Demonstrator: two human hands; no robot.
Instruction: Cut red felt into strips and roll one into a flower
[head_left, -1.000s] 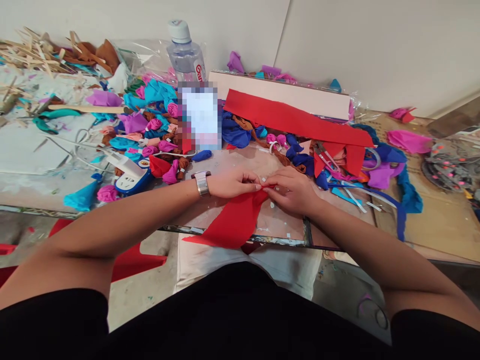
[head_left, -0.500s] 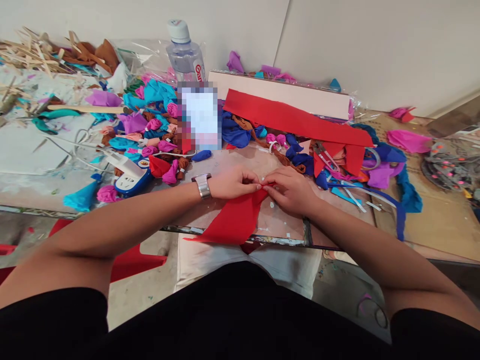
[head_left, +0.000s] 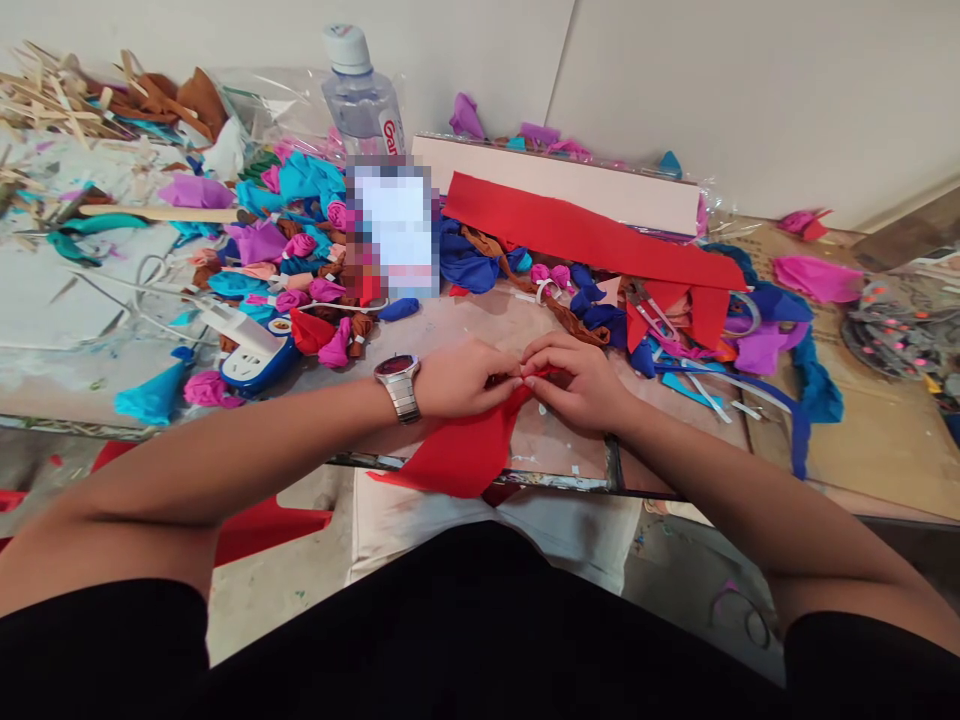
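The left hand (head_left: 465, 378) and right hand (head_left: 577, 385), fingertips nearly meeting, pinch the gathered end of a matte red sheet (head_left: 465, 450), perhaps twisted where the grip hides it. Its broad tail spreads bodyward of the hands, over the near edge of the surface (head_left: 487, 318). Beyond, across a narrow open stretch, lie crumpled blue pieces (head_left: 469, 262) and a long red strip (head_left: 585, 235); left of the hands, a rounded power socket (head_left: 259, 362).

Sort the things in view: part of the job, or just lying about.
Part of the job:
red strip, pinched by left hand and right hand
second red strip, perhaps

Apparently just lying about:
bottle
socket
wooden sticks
pliers
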